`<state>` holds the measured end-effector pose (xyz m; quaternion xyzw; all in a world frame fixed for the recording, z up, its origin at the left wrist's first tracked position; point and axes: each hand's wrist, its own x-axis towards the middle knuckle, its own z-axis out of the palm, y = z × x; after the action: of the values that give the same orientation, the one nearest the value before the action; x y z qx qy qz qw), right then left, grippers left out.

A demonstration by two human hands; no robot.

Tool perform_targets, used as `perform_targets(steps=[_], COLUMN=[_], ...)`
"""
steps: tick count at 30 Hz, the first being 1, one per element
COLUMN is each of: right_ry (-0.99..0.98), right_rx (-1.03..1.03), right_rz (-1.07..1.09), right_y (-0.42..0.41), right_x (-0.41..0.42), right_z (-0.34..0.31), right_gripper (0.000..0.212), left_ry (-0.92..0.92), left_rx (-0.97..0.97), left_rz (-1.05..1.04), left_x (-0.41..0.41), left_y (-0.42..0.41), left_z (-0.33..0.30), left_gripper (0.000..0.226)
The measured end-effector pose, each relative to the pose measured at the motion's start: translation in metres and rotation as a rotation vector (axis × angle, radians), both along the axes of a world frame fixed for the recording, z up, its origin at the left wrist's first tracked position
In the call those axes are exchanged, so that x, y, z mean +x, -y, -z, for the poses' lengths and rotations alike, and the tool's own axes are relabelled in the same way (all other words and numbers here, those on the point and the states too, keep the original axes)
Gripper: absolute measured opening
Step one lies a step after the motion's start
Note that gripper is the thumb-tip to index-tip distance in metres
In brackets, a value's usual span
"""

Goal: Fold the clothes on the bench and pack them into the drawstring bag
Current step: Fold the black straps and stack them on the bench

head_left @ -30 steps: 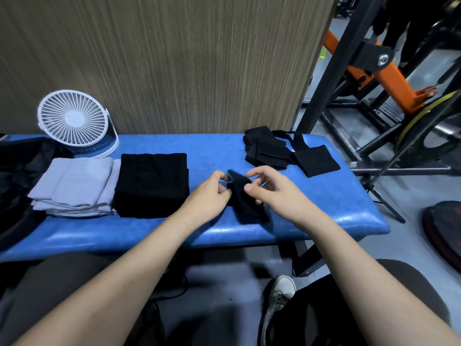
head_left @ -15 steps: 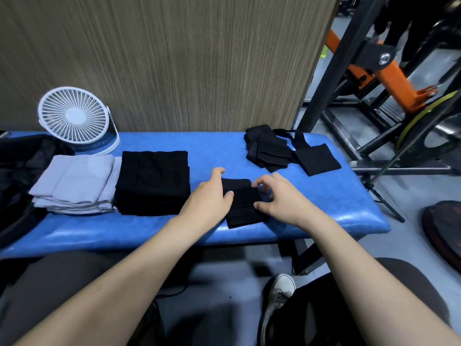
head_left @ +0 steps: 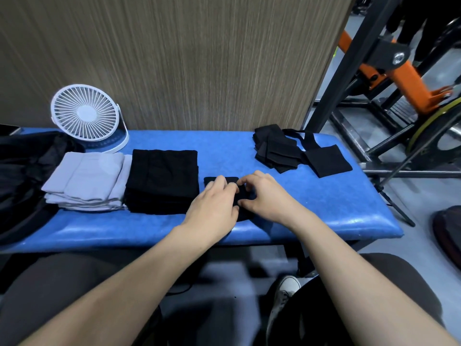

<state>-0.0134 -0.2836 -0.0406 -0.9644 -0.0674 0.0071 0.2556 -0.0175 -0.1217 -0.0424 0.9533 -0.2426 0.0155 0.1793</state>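
A blue padded desk (head_left: 311,206) runs across the view, its vinyl top shiny along the near edge, set against a wall panel (head_left: 174,58) of grey-brown wood grain. To the right, past the end of the desk, stands black and orange gym equipment (head_left: 389,71) on a pale grey floor (head_left: 421,245).

Near the middle of the desk both hands work a small black garment (head_left: 245,193). The left hand (head_left: 214,208) presses down on it with fingers curled, and the right hand (head_left: 267,196) pinches its right edge between thumb and fingers.

Just left of it lies a folded black stack (head_left: 162,181), touching a folded grey stack (head_left: 87,181). A white fan (head_left: 84,113) stands behind them. A dark bag (head_left: 22,171) slumps at the far left end. Loose black pieces (head_left: 296,151) lie at the far right corner.
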Motion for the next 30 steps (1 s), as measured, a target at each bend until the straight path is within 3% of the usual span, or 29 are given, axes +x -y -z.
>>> perform_targets(steps=[8, 24, 26, 30], right_ry=[-0.018, 0.055, 0.066, 0.178], right_rx=[0.154, 0.008, 0.016, -0.065], right_rz=[-0.016, 0.580, 0.645, 0.817], right_y=[0.007, 0.121, 0.130, 0.144], right_x=[0.005, -0.009, -0.010, -0.007], right_z=[-0.004, -0.001, 0.000, 0.000], right_gripper=[0.031, 0.004, 0.009, 0.041], left_ry=[0.003, 0.030, 0.044, 0.062], left_rx=[0.005, -0.035, -0.056, -0.127], left_rz=[0.000, 0.097, 0.106, 0.118], left_x=[-0.003, 0.004, 0.007, 0.020], left_y=[-0.001, 0.052, 0.064, 0.094], left_z=[0.001, 0.005, 0.004, 0.001], left_gripper=[0.030, 0.025, 0.023, 0.023])
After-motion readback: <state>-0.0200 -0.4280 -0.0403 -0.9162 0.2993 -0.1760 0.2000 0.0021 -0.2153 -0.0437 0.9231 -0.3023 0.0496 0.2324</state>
